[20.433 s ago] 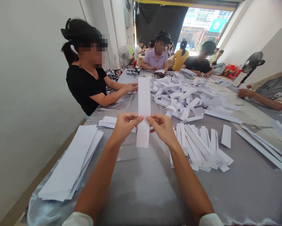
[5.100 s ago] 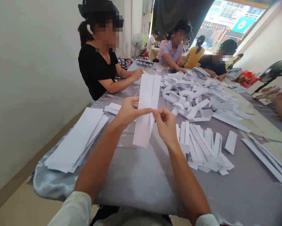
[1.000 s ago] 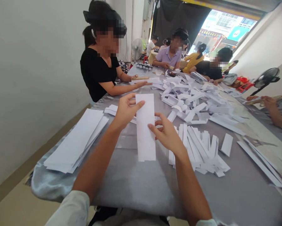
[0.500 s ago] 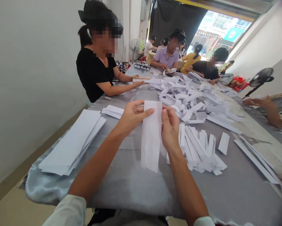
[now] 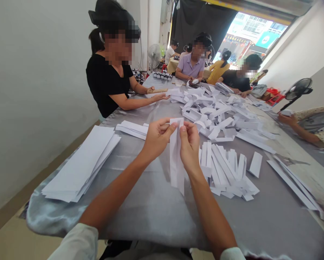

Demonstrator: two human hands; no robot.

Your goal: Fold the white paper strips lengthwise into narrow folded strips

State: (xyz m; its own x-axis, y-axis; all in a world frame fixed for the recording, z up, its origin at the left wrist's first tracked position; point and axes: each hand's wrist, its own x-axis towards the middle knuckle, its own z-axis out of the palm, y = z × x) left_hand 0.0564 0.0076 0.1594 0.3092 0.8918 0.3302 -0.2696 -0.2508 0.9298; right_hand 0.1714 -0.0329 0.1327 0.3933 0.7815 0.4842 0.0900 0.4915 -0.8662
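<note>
Top of paper strip [image 5: 176, 169] pinched by fingers of left hand [image 5: 156, 140] and right hand [image 5: 190, 146], so halves are kept together; folded strips [image 5: 227, 168] piled beside.

Left hand: your bare left hand [image 5: 156, 139] is raised, thumb and forefinger pinched together, its fingertips [image 5: 175, 125] pointing right.
Right hand: your bare right hand [image 5: 190, 146] faces it, likewise pinched closed, the two hands' tips almost meeting.
Forearms: your bare left forearm [image 5: 115, 196] and bare right forearm [image 5: 209, 213] converge forward.
</note>
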